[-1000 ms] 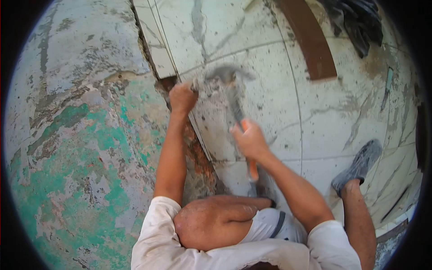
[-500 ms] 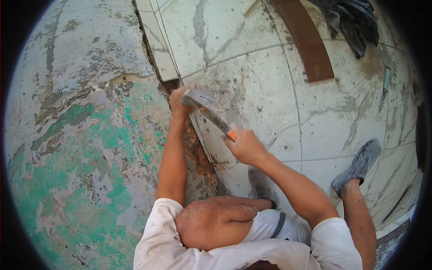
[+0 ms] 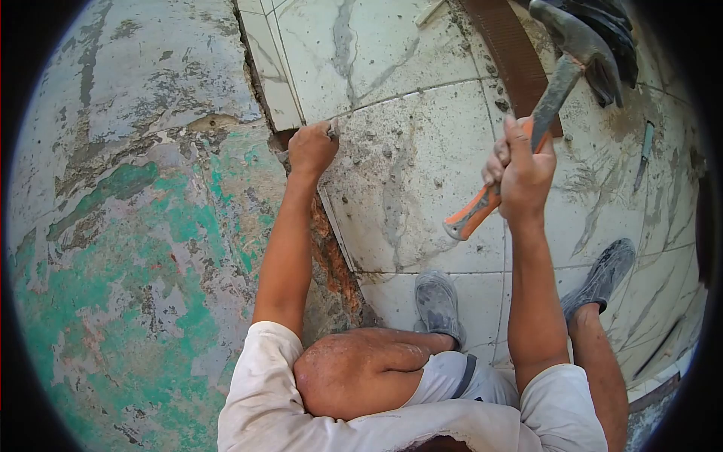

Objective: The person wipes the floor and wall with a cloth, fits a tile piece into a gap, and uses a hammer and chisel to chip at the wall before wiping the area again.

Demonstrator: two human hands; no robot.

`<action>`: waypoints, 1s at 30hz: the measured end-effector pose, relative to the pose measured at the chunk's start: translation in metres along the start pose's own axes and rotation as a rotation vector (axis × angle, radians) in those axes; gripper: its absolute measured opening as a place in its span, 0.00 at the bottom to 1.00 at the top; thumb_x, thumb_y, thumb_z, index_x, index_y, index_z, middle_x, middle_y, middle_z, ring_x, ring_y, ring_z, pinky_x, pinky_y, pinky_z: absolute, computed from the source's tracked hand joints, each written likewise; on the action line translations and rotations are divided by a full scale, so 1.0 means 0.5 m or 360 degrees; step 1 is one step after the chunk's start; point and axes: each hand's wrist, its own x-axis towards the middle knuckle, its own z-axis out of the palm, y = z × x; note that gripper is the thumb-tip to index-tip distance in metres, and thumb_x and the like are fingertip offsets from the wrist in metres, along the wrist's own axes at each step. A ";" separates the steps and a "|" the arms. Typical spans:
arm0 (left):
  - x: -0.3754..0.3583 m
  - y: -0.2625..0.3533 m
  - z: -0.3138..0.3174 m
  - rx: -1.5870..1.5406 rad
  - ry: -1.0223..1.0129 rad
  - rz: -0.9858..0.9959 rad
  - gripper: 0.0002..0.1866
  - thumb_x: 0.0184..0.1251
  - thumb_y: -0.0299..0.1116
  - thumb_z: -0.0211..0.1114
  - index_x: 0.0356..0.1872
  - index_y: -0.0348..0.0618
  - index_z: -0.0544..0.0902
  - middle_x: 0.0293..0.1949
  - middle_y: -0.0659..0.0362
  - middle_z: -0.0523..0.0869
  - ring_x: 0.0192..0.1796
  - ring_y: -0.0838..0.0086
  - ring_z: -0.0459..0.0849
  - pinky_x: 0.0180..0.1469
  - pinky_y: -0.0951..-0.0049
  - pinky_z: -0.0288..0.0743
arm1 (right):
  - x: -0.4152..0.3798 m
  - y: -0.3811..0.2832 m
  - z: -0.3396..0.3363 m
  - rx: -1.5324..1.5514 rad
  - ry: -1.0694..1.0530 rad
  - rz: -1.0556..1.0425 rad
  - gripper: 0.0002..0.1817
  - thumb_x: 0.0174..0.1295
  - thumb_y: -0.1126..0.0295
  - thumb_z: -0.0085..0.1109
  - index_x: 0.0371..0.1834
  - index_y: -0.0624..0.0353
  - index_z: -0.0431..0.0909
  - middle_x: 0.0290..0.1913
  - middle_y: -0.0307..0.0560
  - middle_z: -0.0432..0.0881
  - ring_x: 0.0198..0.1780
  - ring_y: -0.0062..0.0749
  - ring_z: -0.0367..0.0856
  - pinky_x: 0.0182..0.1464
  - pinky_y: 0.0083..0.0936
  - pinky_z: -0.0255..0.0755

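Note:
My left hand (image 3: 312, 151) is closed in a fist at the base of the wall, by the end of the tile skirting. A metal chisel's struck end (image 3: 333, 129) pokes out of that fist; its other end is hidden. My right hand (image 3: 527, 177) is raised over the floor to the right, wrapped round the orange and grey handle of a claw hammer (image 3: 557, 94). The hammer's head points away from me, up and to the right, well apart from the chisel. Beside my left hand, a strip of broken wall base (image 3: 331, 260) shows bare red brick.
Peeling green and grey wall (image 3: 151, 248) rises on the left. Marble-pattern floor tiles (image 3: 429, 181) carry scattered debris. A brown strip (image 3: 512, 53), black plastic (image 3: 625, 45) and a teal-handled tool (image 3: 646, 143) lie on the right. My shoes (image 3: 438, 305) rest on the tiles.
The hammer has swung up and right, away from my left hand, with my right hand still gripping it. My left hand stays near the same spot at the wall base.

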 end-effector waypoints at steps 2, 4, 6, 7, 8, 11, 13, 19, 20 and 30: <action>0.002 -0.006 0.005 0.0024 -0.0037 -0.0057 0.16 0.63 0.46 0.59 0.24 0.44 0.81 0.26 0.48 0.83 0.31 0.50 0.83 0.35 0.54 0.77 | 0.010 -0.008 -0.003 -0.0030 -0.0014 -0.0015 0.09 0.67 0.65 0.55 0.35 0.51 0.64 0.18 0.32 0.61 0.14 0.15 0.60 0.15 0.18 0.60; 0.004 0.001 -0.003 0.0034 -0.0105 -0.0134 0.16 0.63 0.46 0.59 0.26 0.43 0.82 0.26 0.47 0.84 0.32 0.50 0.83 0.36 0.54 0.77 | 0.012 -0.013 0.011 -0.0005 -0.0012 -0.0013 0.09 0.67 0.64 0.55 0.35 0.51 0.64 0.18 0.32 0.61 0.14 0.15 0.59 0.15 0.18 0.60; 0.009 0.003 -0.004 0.0021 -0.0099 -0.0166 0.16 0.63 0.46 0.59 0.26 0.43 0.83 0.27 0.47 0.84 0.32 0.50 0.83 0.37 0.54 0.77 | 0.014 -0.006 0.027 0.0013 -0.0019 -0.0010 0.09 0.67 0.64 0.55 0.34 0.51 0.64 0.18 0.32 0.61 0.14 0.15 0.59 0.15 0.18 0.60; 0.011 0.002 -0.004 0.0007 -0.0091 -0.0192 0.16 0.63 0.46 0.59 0.27 0.43 0.83 0.27 0.47 0.84 0.32 0.50 0.83 0.37 0.54 0.77 | 0.017 0.002 0.034 0.0079 -0.0065 -0.0007 0.10 0.67 0.65 0.55 0.34 0.53 0.64 0.17 0.33 0.62 0.13 0.15 0.61 0.14 0.18 0.61; 0.012 0.001 -0.005 0.0004 -0.0096 -0.0200 0.16 0.63 0.46 0.59 0.27 0.43 0.83 0.27 0.47 0.84 0.32 0.50 0.83 0.37 0.54 0.77 | 0.020 0.011 0.043 0.0146 -0.0109 -0.0004 0.10 0.67 0.65 0.55 0.33 0.54 0.64 0.17 0.33 0.63 0.13 0.16 0.62 0.13 0.18 0.61; 0.013 -0.003 -0.011 -0.0017 -0.0018 -0.0183 0.16 0.62 0.45 0.59 0.27 0.42 0.83 0.27 0.47 0.84 0.32 0.49 0.83 0.37 0.53 0.77 | -0.001 0.108 0.075 -0.0053 -0.0184 0.0122 0.12 0.67 0.63 0.54 0.32 0.59 0.68 0.18 0.36 0.71 0.16 0.21 0.71 0.18 0.23 0.67; 0.017 -0.007 -0.016 -0.0125 -0.0049 -0.0253 0.15 0.62 0.44 0.60 0.27 0.42 0.82 0.27 0.46 0.84 0.32 0.48 0.83 0.37 0.53 0.77 | -0.050 0.244 0.083 -0.0660 -0.0432 0.0403 0.15 0.65 0.60 0.54 0.35 0.64 0.72 0.23 0.45 0.76 0.24 0.31 0.77 0.27 0.31 0.72; 0.003 -0.023 0.007 -0.0164 -0.0063 -0.0231 0.16 0.62 0.44 0.59 0.26 0.42 0.81 0.28 0.45 0.83 0.32 0.49 0.82 0.37 0.51 0.76 | -0.037 0.122 0.069 -0.1292 -0.0702 0.0392 0.18 0.61 0.58 0.57 0.37 0.66 0.73 0.26 0.48 0.78 0.28 0.33 0.77 0.34 0.34 0.72; -0.009 -0.016 0.016 -0.0173 -0.0083 -0.0248 0.16 0.62 0.44 0.59 0.26 0.42 0.81 0.28 0.45 0.83 0.32 0.49 0.82 0.37 0.51 0.76 | -0.020 0.088 0.077 -0.1244 -0.0512 0.0243 0.18 0.61 0.57 0.58 0.37 0.64 0.73 0.24 0.46 0.77 0.26 0.30 0.76 0.31 0.31 0.72; -0.012 -0.013 0.025 -0.0137 -0.0078 -0.0146 0.09 0.55 0.37 0.60 0.28 0.44 0.82 0.29 0.47 0.84 0.33 0.50 0.83 0.37 0.52 0.77 | -0.061 0.148 0.104 -0.0174 -0.0175 0.0120 0.11 0.67 0.63 0.54 0.33 0.58 0.70 0.22 0.39 0.74 0.18 0.22 0.74 0.19 0.22 0.70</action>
